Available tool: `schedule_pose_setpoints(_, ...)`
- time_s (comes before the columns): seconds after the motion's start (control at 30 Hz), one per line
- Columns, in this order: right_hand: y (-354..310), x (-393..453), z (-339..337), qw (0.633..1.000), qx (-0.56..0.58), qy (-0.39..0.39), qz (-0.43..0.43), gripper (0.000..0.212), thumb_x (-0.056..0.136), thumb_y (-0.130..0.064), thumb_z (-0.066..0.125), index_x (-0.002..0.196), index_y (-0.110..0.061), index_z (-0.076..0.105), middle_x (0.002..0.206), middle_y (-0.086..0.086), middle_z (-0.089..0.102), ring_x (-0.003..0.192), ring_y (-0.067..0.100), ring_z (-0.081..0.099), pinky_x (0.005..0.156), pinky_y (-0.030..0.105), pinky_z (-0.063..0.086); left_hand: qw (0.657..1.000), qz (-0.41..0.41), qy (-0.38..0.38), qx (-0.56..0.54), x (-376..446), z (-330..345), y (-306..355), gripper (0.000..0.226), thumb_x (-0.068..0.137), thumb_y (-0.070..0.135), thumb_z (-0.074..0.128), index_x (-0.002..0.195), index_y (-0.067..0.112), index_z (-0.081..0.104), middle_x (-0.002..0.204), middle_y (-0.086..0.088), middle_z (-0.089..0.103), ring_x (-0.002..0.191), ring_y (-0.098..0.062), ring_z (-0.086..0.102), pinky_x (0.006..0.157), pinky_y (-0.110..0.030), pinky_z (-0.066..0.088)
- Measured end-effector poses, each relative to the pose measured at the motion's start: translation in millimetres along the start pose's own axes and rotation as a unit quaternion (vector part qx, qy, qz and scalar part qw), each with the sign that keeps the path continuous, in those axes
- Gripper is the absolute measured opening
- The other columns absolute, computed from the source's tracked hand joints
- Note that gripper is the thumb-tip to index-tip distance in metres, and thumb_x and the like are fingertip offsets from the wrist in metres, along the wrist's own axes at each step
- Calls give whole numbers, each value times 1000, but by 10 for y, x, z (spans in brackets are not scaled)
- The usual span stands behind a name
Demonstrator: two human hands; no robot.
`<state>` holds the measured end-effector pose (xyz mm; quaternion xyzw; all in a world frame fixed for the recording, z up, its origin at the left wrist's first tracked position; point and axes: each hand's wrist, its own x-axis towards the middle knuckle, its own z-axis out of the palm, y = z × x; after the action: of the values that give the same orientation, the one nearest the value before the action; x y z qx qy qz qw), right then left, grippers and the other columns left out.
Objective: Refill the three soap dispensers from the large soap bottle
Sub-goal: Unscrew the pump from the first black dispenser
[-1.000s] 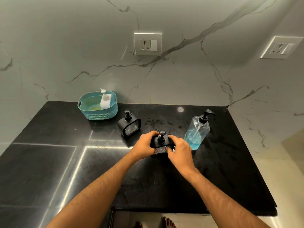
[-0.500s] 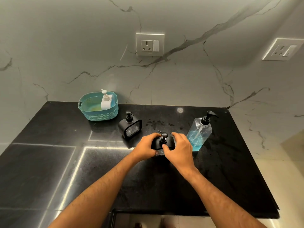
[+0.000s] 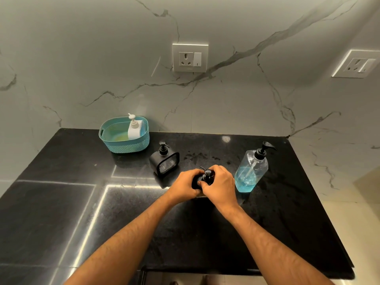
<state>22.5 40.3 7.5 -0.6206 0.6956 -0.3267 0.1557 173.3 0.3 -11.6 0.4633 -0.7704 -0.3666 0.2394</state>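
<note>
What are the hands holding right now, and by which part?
Both grip the near black dispenser: left hand around its body, right hand at the pump top.

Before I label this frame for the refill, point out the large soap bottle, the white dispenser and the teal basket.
large soap bottle (image 3: 249, 171), head view, clear body
white dispenser (image 3: 134, 131), head view, white body
teal basket (image 3: 127, 146), head view, front wall

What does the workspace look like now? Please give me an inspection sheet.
Surface: black stone counter, glossy, with smudges near the back.
Job's things: large soap bottle part full of blue soap; black dispenser standing free; white dispenser in teal basket; second black dispenser between both hands.
Clutter: nothing seen.
Grips: left hand and right hand both hold that dispenser.
Cables: nothing seen.
Surroundings: marble wall, two wall sockets.
</note>
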Motion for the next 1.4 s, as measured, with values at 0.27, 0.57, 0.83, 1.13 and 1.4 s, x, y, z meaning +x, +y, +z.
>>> schedule_pose_setpoints(0.27,44,27,-8,997,45,-14,-64,40,67,-1,75,104,-14,71,100,-2,70,94,14,64,84,30,56,1000,6,3,-4,19,6,-86,62,67,24,89,126,17,70,112,6,75,104,-6,68,91,-28,54)
schedule_pose_setpoints(0.57,15,32,-30,999,20,-39,-29,75,71,-19,88,137,-18,54,118,-1,64,110,15,61,96,27,51,1000,1,-5,-9,15,-12,-73,50,67,21,86,114,18,71,97,10,73,89,-5,68,78,-28,54)
schedule_pose_setpoints(0.83,-51,39,-109,997,56,-35,-40,69,73,-7,81,136,-18,56,107,-4,66,101,13,65,90,29,57,1000,-5,-15,4,29,-27,-80,52,67,18,90,115,19,71,98,11,72,90,-3,67,77,-21,52)
schedule_pose_setpoints(1.13,-145,118,-281,994,93,2,-63,69,71,-9,84,134,-18,57,104,-7,65,95,8,64,85,25,58,1000,-15,-21,18,38,-37,-93,57,67,17,90,120,19,70,105,9,72,97,-3,67,87,-29,56)
schedule_pose_setpoints(1.4,-230,235,-496,986,141,57,-63,70,71,-10,89,133,-18,58,104,-12,66,96,-2,66,85,13,54,999,-23,-16,24,54,-53,-88,65,71,10,90,131,20,67,118,9,72,107,0,66,92,-13,52)
